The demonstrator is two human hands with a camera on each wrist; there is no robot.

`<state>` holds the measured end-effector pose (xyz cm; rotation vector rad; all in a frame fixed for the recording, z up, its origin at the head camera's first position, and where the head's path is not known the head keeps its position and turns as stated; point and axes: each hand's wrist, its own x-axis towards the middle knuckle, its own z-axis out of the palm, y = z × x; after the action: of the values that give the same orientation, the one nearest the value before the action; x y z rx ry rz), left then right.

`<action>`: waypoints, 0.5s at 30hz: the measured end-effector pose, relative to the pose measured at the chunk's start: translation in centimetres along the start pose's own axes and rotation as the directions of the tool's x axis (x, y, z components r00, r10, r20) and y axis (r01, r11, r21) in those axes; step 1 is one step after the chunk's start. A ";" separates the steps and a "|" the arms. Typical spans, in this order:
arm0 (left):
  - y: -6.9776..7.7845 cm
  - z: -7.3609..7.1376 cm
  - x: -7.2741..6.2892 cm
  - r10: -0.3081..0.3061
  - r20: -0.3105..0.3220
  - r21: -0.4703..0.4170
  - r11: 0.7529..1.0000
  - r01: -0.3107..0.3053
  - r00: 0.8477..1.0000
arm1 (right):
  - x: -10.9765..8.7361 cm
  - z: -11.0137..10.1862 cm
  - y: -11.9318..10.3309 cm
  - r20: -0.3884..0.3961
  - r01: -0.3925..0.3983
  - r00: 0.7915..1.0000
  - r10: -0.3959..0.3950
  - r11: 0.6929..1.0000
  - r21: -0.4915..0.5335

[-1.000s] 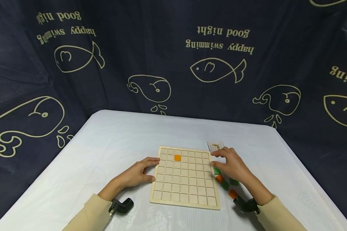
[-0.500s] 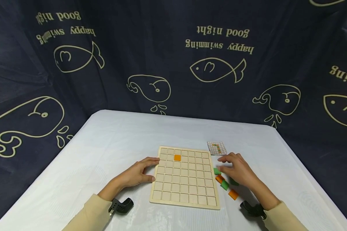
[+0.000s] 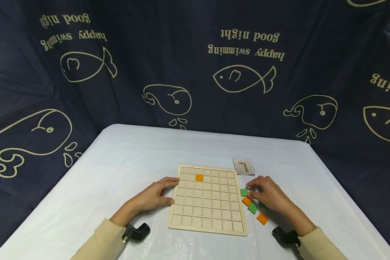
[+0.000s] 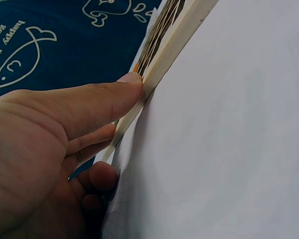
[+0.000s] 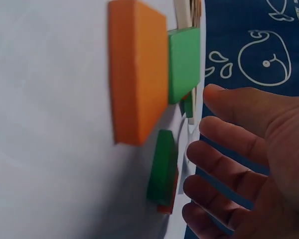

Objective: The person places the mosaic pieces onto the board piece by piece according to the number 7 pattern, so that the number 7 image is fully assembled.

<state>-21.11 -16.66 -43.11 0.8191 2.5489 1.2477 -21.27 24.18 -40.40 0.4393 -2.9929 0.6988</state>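
A pale wooden grid board (image 3: 211, 204) lies on the table, with one orange square tile (image 3: 199, 177) in a cell near its far left corner. My left hand (image 3: 156, 195) rests against the board's left edge, thumb and fingertips touching it. Right of the board, my right hand (image 3: 269, 193) hovers with loosely bent fingers, nothing between them. Its fingertips are right beside a green tile (image 3: 243, 192). Nearer lie an orange tile (image 3: 246, 201), a green tile (image 3: 252, 208) and another orange tile (image 3: 262, 219). Under the right hand, a further green tile (image 5: 162, 167) shows in the right wrist view.
A small card (image 3: 243, 167) printed with a grid and a coloured pattern lies beyond the board's far right corner. White cloth (image 3: 143, 151) covers the table. A dark curtain (image 3: 195, 54) with fish and whale drawings hangs behind it.
My right hand has drawn back from the board's right edge, rightward and nearer, uncovering the card and several tiles. My left hand has stayed at the board's edge.
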 end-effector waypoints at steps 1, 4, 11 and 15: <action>0.0 0.0 0.0 -0.003 0.001 0.001 1.000 0.003 1.000 | 0.0 0.0 0.1 0.007 -0.001 1.000 0.001 1.000 -0.003; 0.0 0.0 0.0 -0.005 0.002 0.004 1.000 0.005 1.000 | 0.1 0.2 0.4 0.024 0.007 1.000 -0.007 1.000 -0.008; 0.0 0.0 0.0 -0.005 0.005 0.006 1.000 0.005 1.000 | 0.0 0.3 0.8 0.035 0.037 0.999 -0.037 0.999 -0.003; 0.0 0.0 0.0 -0.005 0.007 0.000 1.000 0.005 1.000 | 0.1 0.4 0.9 0.042 0.039 0.998 -0.038 0.999 -0.007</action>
<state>-21.14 -16.66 -43.09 0.8145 2.5447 1.2409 -21.66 24.79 -41.14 0.5157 -3.0157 0.6824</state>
